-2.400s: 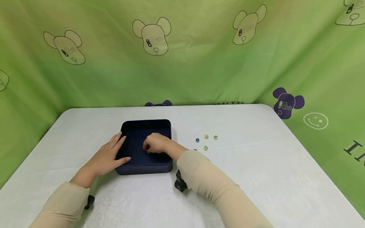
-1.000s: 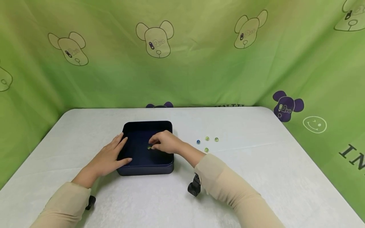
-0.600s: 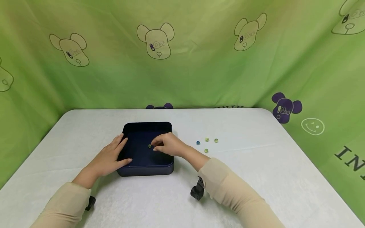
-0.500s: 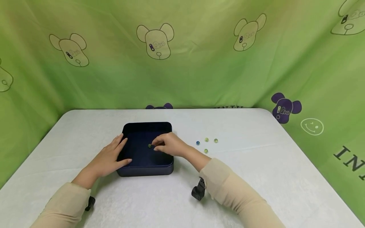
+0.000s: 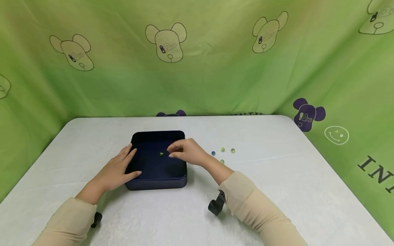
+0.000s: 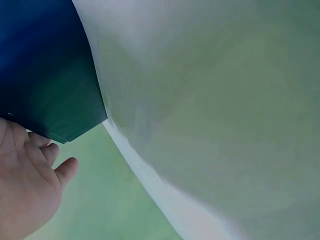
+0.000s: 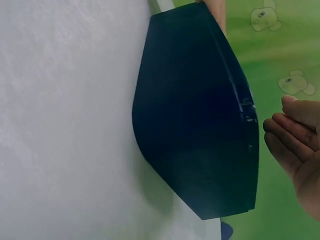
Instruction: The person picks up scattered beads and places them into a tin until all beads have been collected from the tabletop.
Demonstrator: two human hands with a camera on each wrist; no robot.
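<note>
A dark blue square box (image 5: 156, 183) with low walls and no lid stands on the table. Inside it lies a small green glass marble (image 5: 161, 154). My left hand (image 5: 112, 172) rests against the box's left wall, fingers extended over the rim and thumb at the front corner. Above the box's right side hovers my right hand (image 5: 189, 152), fingers loosely bent, thumb apart from them, nothing between; the right wrist view shows that hand (image 7: 300, 145) beyond the box's rim. To the right lie a blue marble (image 5: 213, 153) and three green marbles (image 5: 223, 149).
A white cloth covers the table (image 5: 277, 177). Behind and to the right hangs a green curtain (image 5: 215, 78) with cartoon heads. A black camera (image 5: 217, 203) sits on my right wrist, another (image 5: 96, 219) on my left.
My right hand let go of the green marble on the box floor, then drew up and right to the right rim. My left hand stays in place.
</note>
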